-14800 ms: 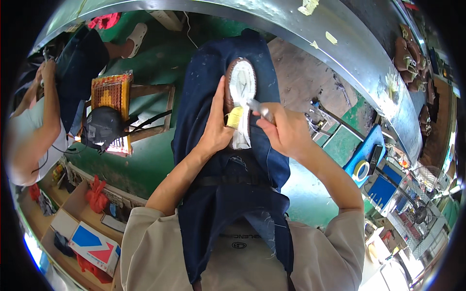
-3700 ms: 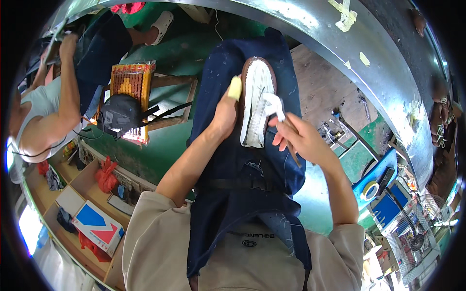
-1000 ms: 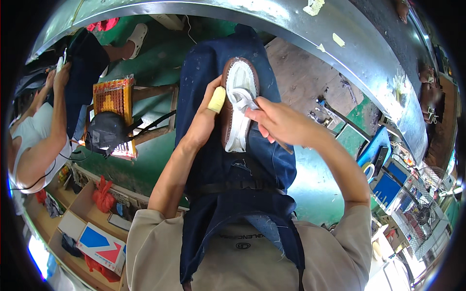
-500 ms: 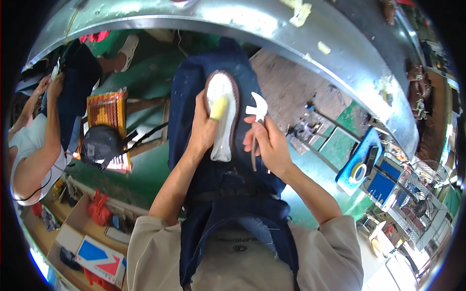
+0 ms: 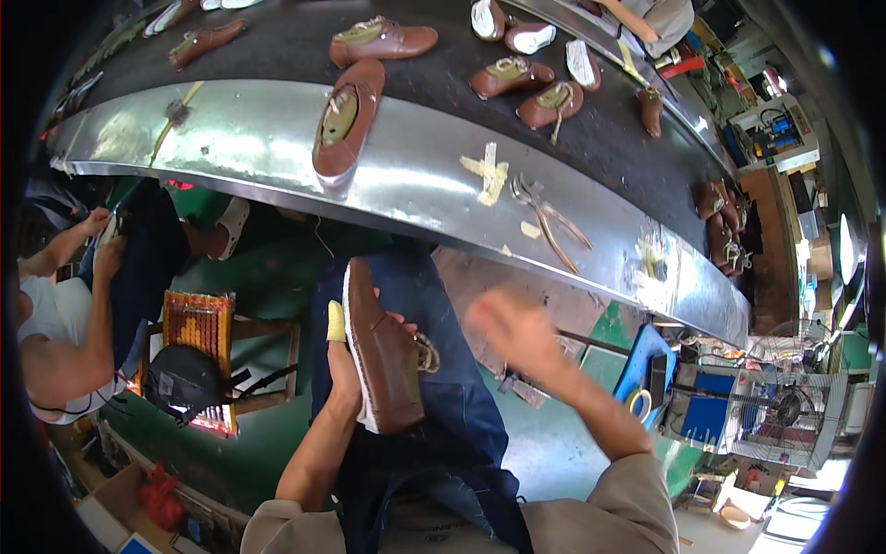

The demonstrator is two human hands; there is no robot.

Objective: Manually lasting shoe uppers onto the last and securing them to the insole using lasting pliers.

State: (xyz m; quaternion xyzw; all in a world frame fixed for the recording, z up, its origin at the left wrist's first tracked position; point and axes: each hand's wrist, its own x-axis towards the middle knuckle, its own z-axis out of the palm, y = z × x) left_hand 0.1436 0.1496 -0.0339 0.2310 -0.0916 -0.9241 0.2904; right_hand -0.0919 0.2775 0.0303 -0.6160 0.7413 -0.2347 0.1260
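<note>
A brown lace-up shoe [image 5: 383,360] with a white sole edge is tipped on its side above my lap, toe pointing away and sole facing left. My left hand [image 5: 343,371] is closed around it, thumb along the sole side and fingertips showing over the upper. Yellow tape wraps that thumb. My right hand [image 5: 515,328] is off to the right of the shoe, in front of the bench edge and smeared by motion; its fingers cannot be made out. Lasting pincers [image 5: 552,222] with coppery handles lie on the metal bench edge beyond it.
Another brown shoe [image 5: 349,125] straddles the metal bench edge [image 5: 249,129]. Several more shoes sit on the dark belt [image 5: 425,78] behind. At left a person [image 5: 69,305] works beside a stool with a beaded seat [image 5: 198,319]. A fan [image 5: 789,411] stands at right.
The pincers have left my right hand and now lie on the bench edge. My left hand has turned the shoe from sole-up onto its side. The view has tilted up toward the bench.
</note>
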